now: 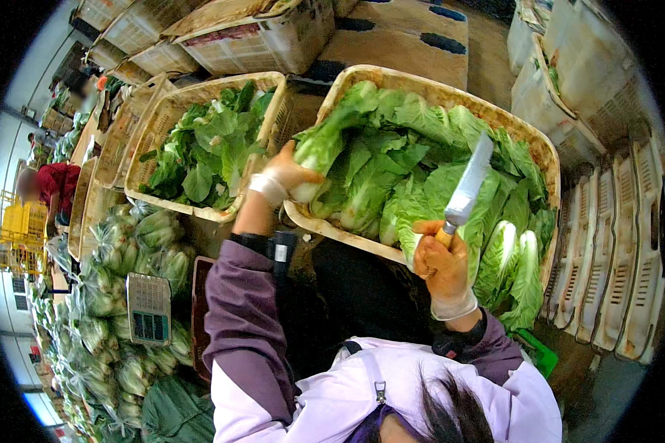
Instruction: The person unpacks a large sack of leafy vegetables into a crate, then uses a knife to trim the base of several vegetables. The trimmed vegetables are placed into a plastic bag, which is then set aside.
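Observation:
My left hand (288, 174), in a thin glove, grips the pale base of a leafy cabbage head (324, 144). It is over the left rim of a large plastic crate (360, 243), and the leaves are blurred. Gloved too, my right hand (443, 257) holds a knife (471, 180) by its yellowish handle, the broad blade pointing up and away over the crate. Long green cabbages (366, 194) fill that crate. Two pale-ribbed heads (512, 260) lie at its near right corner, beside my right hand.
A smaller crate (199, 210) of loose leaves stands at left. Bagged vegetables (111, 277) and a digital scale (149, 307) lie nearer me. Stacked crates (604, 255) line the right side; more crates (255, 44) stand behind. A person in red (58, 185) is at far left.

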Available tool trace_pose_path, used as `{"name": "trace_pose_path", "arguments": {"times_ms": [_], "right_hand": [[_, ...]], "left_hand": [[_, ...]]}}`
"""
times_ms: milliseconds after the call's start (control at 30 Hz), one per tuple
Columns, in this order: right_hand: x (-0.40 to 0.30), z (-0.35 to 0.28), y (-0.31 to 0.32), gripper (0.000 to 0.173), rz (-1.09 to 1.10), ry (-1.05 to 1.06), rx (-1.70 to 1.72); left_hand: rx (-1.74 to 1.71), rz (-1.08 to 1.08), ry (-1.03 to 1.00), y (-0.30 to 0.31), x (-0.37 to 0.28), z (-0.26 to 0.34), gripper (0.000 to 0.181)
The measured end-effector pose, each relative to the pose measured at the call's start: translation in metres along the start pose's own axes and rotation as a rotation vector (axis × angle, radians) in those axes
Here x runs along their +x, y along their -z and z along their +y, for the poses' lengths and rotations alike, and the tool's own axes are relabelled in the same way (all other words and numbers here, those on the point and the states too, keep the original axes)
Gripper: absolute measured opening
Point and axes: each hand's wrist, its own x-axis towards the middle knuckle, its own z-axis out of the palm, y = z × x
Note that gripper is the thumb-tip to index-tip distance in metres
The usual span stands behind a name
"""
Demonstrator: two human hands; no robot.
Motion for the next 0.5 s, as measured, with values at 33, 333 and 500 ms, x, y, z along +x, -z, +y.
{"name": "trace_pose_path", "arguments": {"times_ms": [33, 333, 500], "right_hand": [[0.006, 0.008, -0.011, 0.018, 0.007, -0.045, 0.057], [0.096, 0.087, -0.148, 0.016, -0.351, -0.137, -0.115], [0.168, 0.130, -0.233, 0.025, -0.438, -0.088, -0.499]], "left_hand": [[-0.077, -0.013, 0.015, 0.027, -0.018, 0.011, 0.091], [-1.631, 0.387, -0.135, 0.104, -0.024, -0.099, 0.046], [-1.977, 0.714, -0.262, 0.071, -0.004, -0.151, 0.058]]}}
